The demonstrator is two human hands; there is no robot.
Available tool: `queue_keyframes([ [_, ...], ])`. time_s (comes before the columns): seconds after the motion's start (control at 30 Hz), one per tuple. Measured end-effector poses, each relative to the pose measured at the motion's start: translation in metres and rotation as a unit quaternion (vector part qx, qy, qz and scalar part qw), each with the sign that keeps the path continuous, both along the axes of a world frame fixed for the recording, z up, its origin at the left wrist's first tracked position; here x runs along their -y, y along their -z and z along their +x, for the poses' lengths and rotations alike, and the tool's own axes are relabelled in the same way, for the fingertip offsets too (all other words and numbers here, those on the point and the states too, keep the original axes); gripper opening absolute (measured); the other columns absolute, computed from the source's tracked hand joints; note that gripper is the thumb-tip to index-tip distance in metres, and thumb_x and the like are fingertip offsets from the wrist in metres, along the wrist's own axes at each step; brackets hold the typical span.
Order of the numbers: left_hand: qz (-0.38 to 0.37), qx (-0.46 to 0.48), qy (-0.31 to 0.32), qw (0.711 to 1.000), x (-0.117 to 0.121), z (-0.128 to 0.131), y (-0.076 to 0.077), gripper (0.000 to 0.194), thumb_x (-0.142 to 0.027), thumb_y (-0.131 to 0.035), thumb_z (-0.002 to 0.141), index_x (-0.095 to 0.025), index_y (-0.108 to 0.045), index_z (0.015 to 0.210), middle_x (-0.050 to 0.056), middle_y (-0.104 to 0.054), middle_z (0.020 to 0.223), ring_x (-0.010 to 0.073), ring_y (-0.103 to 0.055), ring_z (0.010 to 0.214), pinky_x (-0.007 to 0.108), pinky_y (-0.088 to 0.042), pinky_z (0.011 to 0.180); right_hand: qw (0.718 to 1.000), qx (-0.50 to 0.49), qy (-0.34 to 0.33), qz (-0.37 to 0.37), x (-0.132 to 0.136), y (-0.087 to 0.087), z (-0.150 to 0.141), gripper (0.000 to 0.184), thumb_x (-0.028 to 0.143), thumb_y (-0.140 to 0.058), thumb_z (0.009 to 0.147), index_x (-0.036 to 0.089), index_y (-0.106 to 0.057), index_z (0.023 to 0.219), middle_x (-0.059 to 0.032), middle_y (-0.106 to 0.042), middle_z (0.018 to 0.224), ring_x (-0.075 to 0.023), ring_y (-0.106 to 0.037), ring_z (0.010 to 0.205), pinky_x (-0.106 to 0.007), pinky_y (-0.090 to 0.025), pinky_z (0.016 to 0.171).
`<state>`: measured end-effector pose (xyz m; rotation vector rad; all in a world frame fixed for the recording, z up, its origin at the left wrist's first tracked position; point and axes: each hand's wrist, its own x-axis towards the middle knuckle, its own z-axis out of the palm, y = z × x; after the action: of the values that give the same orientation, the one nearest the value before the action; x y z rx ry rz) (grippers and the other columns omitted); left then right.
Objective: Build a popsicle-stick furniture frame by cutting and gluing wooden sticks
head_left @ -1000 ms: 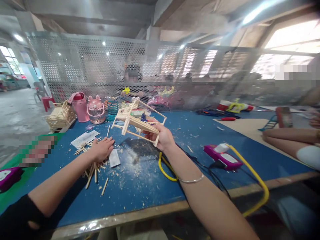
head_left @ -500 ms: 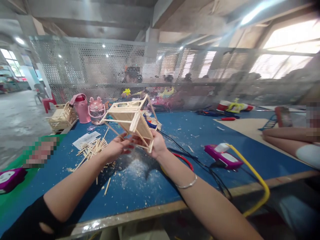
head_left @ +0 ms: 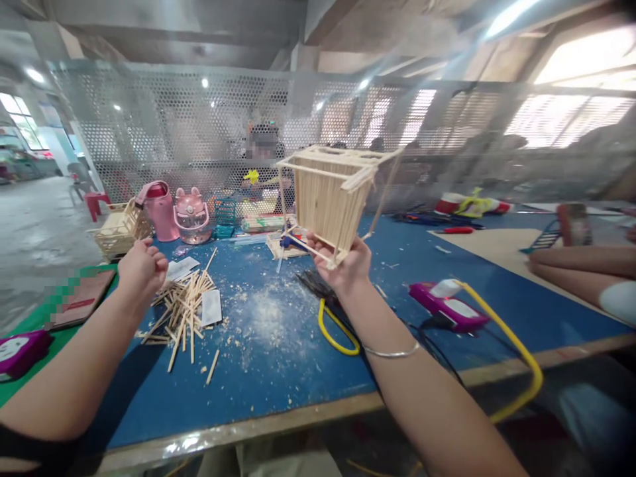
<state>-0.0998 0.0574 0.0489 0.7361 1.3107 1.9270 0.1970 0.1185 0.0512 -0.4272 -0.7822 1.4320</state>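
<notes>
My right hand [head_left: 345, 265] grips the bottom of a small basket built from thin wooden sticks [head_left: 330, 199] and holds it upright above the blue table [head_left: 278, 377]. My left hand [head_left: 142, 265] hovers over a loose pile of wooden sticks [head_left: 183, 308] on the left; its fingers are curled in, and I cannot see anything in them. Sawdust and chips lie on the table between my arms.
A purple tool [head_left: 450, 308] with a yellow hose [head_left: 511, 358] lies right of my arm. Two pink bottles [head_left: 176, 212] and another stick basket [head_left: 119, 232] stand at the back left. Another person's arm [head_left: 581, 268] rests at the right. A mesh screen crosses the back.
My right hand has raised the stick basket and turned it upright. My left hand let go of it and drew back to the left, above the stick pile.
</notes>
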Motion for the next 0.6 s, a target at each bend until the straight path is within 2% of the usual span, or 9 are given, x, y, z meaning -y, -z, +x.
queue_keyframes([
  [0.07, 0.017, 0.042, -0.009, 0.999, 0.002, 0.008, -0.003, 0.028, -0.027, -0.027, 0.093, -0.020, -0.036, 0.067, -0.012, -0.016, 0.039, 0.0038, -0.015, 0.027, 0.012, -0.016, 0.030, 0.999, 0.027, -0.028, -0.018, 0.001, 0.009, -0.009, 0.035, 0.029, -0.037, 0.066, 0.014, -0.055, 0.093, -0.0066, -0.064, 0.062, -0.0197, -0.062, 0.057, -0.034, -0.053, 0.055],
  [0.13, 0.029, 0.076, 0.022, 0.996, 0.007, 0.028, -0.003, 0.033, -0.042, -0.027, 0.092, -0.019, -0.042, 0.074, -0.007, -0.039, 0.045, 0.0048, -0.040, 0.033, 0.013, -0.035, 0.035, 0.996, 0.067, -0.055, -0.009, 0.004, 0.019, -0.021, 0.035, 0.028, -0.041, 0.064, 0.017, -0.053, 0.095, -0.0041, -0.065, 0.066, -0.0198, -0.063, 0.059, -0.035, -0.052, 0.055],
  [0.2, 0.050, 0.168, 0.161, 0.971, 0.011, 0.050, -0.001, 0.050, -0.059, -0.024, 0.086, -0.016, -0.049, 0.088, 0.006, -0.061, 0.068, 0.0142, -0.063, 0.059, 0.025, -0.052, 0.054, 0.989, 0.132, -0.056, 0.045, 0.007, 0.029, -0.030, 0.037, 0.027, -0.044, 0.063, 0.021, -0.052, 0.098, -0.0026, -0.066, 0.078, -0.0204, -0.063, 0.065, -0.036, -0.052, 0.058],
  [0.27, 0.017, 0.212, 0.298, 0.931, 0.015, 0.066, 0.001, 0.067, -0.065, -0.019, 0.082, -0.010, -0.054, 0.095, 0.014, -0.065, 0.078, 0.0216, -0.066, 0.073, 0.033, -0.055, 0.064, 0.974, 0.195, -0.028, 0.108, 0.009, 0.036, -0.035, 0.039, 0.025, -0.046, 0.062, 0.023, -0.052, 0.101, -0.0029, -0.066, 0.095, -0.0221, -0.063, 0.081, -0.038, -0.052, 0.066],
  [0.3, 0.013, 0.222, 0.319, 0.921, 0.016, 0.070, 0.003, 0.065, -0.061, -0.019, 0.085, -0.008, -0.054, 0.100, 0.015, -0.066, 0.080, 0.0221, -0.066, 0.075, 0.034, -0.055, 0.068, 0.968, 0.216, -0.009, 0.131, 0.010, 0.038, -0.036, 0.040, 0.024, -0.048, 0.061, 0.024, -0.053, 0.101, -0.0031, -0.064, 0.102, -0.0229, -0.060, 0.089, -0.038, -0.050, 0.073],
  [0.37, 0.005, 0.233, 0.337, 0.912, 0.016, 0.073, 0.006, 0.059, -0.051, -0.020, 0.089, -0.007, -0.054, 0.108, 0.014, -0.068, 0.082, 0.0218, -0.066, 0.078, 0.035, -0.054, 0.073, 0.957, 0.241, 0.023, 0.163, 0.013, 0.038, -0.037, 0.041, 0.023, -0.050, 0.060, 0.024, -0.056, 0.100, -0.0030, -0.061, 0.110, -0.0234, -0.055, 0.102, -0.037, -0.045, 0.086],
  [0.47, -0.002, 0.233, 0.345, 0.909, 0.015, 0.072, 0.011, 0.054, -0.043, -0.021, 0.092, -0.007, -0.054, 0.113, 0.014, -0.069, 0.086, 0.0220, -0.067, 0.080, 0.036, -0.053, 0.076, 0.939, 0.273, 0.046, 0.204, 0.020, 0.036, -0.038, 0.041, 0.022, -0.049, 0.062, 0.023, -0.057, 0.102, -0.0026, -0.061, 0.111, -0.0229, -0.053, 0.104, -0.036, -0.040, 0.093],
  [0.53, -0.027, 0.215, 0.338, 0.916, 0.015, 0.075, 0.014, 0.049, -0.038, -0.023, 0.092, -0.007, -0.056, 0.111, 0.012, -0.070, 0.083, 0.0212, -0.067, 0.076, 0.035, -0.054, 0.072, 0.931, 0.283, 0.054, 0.223, 0.023, 0.037, -0.041, 0.040, 0.023, -0.048, 0.065, 0.022, -0.056, 0.104, -0.0026, -0.063, 0.107, -0.0226, -0.053, 0.103, -0.036, -0.040, 0.093],
  [0.6, -0.056, 0.178, 0.304, 0.934, 0.016, 0.080, 0.018, 0.040, -0.030, -0.029, 0.091, -0.008, -0.059, 0.106, 0.010, -0.070, 0.077, 0.0190, -0.067, 0.069, 0.031, -0.054, 0.066, 0.932, 0.276, 0.055, 0.228, 0.025, 0.038, -0.043, 0.039, 0.023, -0.048, 0.065, 0.022, -0.057, 0.104, -0.0023, -0.065, 0.103, -0.0224, -0.054, 0.102, -0.036, -0.039, 0.093],
])
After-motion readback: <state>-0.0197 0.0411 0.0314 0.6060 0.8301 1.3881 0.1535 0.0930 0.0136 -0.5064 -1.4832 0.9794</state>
